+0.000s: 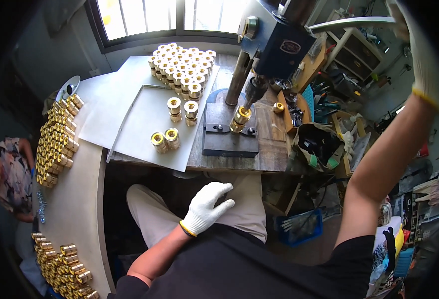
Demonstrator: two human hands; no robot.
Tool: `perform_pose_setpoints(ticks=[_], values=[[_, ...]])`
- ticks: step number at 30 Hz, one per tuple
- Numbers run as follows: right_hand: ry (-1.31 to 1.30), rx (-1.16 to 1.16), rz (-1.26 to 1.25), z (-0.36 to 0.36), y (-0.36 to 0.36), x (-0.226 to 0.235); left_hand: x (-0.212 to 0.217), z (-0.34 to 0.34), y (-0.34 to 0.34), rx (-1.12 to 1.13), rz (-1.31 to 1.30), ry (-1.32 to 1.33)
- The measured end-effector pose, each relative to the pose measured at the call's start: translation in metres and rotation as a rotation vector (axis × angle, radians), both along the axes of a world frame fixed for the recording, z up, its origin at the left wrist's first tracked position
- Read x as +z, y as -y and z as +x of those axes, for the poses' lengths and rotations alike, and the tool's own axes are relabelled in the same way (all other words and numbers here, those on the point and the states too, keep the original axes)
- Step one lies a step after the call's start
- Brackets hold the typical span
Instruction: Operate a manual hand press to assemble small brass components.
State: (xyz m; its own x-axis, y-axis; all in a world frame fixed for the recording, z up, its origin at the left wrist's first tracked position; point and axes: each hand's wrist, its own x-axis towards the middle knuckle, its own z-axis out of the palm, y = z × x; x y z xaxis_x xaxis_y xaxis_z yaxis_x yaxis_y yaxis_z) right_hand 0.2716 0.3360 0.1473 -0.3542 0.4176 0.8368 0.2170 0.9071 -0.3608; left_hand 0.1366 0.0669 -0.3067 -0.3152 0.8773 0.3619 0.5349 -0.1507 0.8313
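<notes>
My left hand [209, 206], in a white knit glove, rests over my lap with thumb and fingers apart, holding nothing. Raised at the upper right, my gloved right hand [421, 55] has its fingers around the end of a long pale lever [354, 21]; the fingertips are partly blurred. Under the spindle of a dark blue bench press [285, 47] stands a brass fitting [242, 117], clamped on the black base [229, 144]. The spindle tip reaches into its top. Left of the base, two brass fittings [165, 140] stand together, with another pair [182, 110] behind them.
A dense block of fittings [182, 67] stands on the metal sheet [144, 122] below the window. More fittings [57, 142] fill the left table [77, 204]. A single brass piece [278, 107] sits beside a wooden tray [294, 112]. A blue basket [299, 226] is at lower right. Another person [12, 174] is far left.
</notes>
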Motion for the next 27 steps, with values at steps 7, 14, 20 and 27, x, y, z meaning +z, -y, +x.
perform_pose_setpoints(ticks=[7,14,20,27], values=[[0.338,-0.351,0.272,0.079,0.067,-0.220,0.023,-0.002,-0.007,-0.040,0.044,-0.103],[0.549,-0.028,-0.392,0.043,0.043,-0.186,0.188,0.037,-0.122,-0.186,0.855,-0.236],[0.524,-0.085,-0.451,0.036,0.002,-0.214,0.252,0.063,-0.164,-0.479,0.556,-0.515],[0.526,-0.277,-0.374,0.009,0.004,-0.258,0.183,0.065,-0.204,-0.235,0.711,-0.460]])
